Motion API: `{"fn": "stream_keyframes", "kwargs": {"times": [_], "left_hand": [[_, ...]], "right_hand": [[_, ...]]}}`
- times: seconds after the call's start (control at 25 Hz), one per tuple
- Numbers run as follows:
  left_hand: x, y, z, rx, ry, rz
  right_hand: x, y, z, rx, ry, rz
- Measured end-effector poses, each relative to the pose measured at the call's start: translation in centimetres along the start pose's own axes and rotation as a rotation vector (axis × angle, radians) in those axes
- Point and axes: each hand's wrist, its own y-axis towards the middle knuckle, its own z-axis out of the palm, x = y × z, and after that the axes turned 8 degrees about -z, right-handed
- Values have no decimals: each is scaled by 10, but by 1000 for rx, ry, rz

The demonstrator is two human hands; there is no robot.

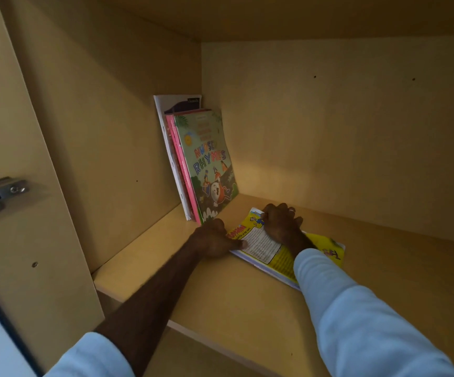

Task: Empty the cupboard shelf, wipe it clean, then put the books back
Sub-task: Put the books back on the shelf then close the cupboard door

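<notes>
A yellow book point(280, 247) lies flat on the cupboard shelf point(220, 295), just right of upright books point(201, 164) leaning in the back left corner. Both hands hold it: the left hand point(213, 239) pinches its near-left edge, the right hand point(281, 223) curls over its far edge. It looks like the restocking step; next the book needs standing up against the upright books.

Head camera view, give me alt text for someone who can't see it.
Both hands, left hand and right hand, hold a yellow book lying flat on a wooden cupboard shelf. A few books, the front one titled Nursery Rhymes, stand leaning in the back left corner.
</notes>
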Motion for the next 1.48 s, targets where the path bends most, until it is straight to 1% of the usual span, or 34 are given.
{"fn": "stream_keyframes", "kwargs": {"times": [0.04, 0.08, 0.16, 0.2, 0.24, 0.28, 0.36, 0.4, 0.44, 0.48, 0.56, 0.64, 0.72, 0.76, 0.88, 0.96, 1.0, 1.04, 1.16, 1.24, 1.36, 1.48], "left_hand": [[1, 0, -2, 23, -153, 8], [3, -1, -6, 52, -382, -3], [2, -11, -14, 96, -882, -23], [1, -13, -18, 75, -1061, -5], [-2, -15, -21, 25, -1165, 20], [-6, -15, -27, -45, -1219, 51], [-15, -13, -41, -238, -1225, 119], [-19, -9, -52, -347, -1195, 161], [-23, -3, -64, -451, -1140, 209], [-26, 3, -77, -551, -1045, 275], [-31, 15, -104, -707, -802, 402], [-36, 28, -125, -780, -630, 463], [-35, 39, -136, -807, -604, 442], [-32, 43, -137, -850, -602, 419], [-21, 42, -124, -1085, -496, 355], [-11, 36, -106, -1194, -467, 328], [-5, 32, -98, -1207, -493, 307], [2, 31, -91, -1186, -514, 279], [23, 33, -69, -1024, -475, 173], [30, 35, -56, -949, -476, 135], [32, 35, -50, -886, -506, 103], [29, 38, -53, -847, -557, 71]], "right_hand": [[3, 1, -1, -24, 36, -6], [5, 4, -4, -67, 136, -12], [10, 14, -13, -196, 409, -60], [15, 19, -21, -273, 513, -93], [22, 24, -29, -350, 584, -130], [30, 28, -39, -428, 627, -172], [45, 37, -54, -509, 749, -241], [52, 43, -58, -506, 822, -264], [57, 47, -60, -463, 889, -280], [59, 55, -57, -413, 932, -290], [62, 66, -50, -357, 879, -275], [66, 74, -45, -358, 877, -240], [71, 81, -41, -362, 948, -201], [74, 84, -39, -356, 972, -189], [87, 93, -34, -373, 987, -130], [93, 103, -30, -392, 976, -123], [97, 107, -29, -395, 961, -123], [101, 112, -28, -397, 950, -123], [112, 124, -21, -384, 911, -80], [117, 126, -16, -400, 903, -42], [122, 120, -1, -417, 865, -9], [121, 110, 13, -419, 825, -27]]}}
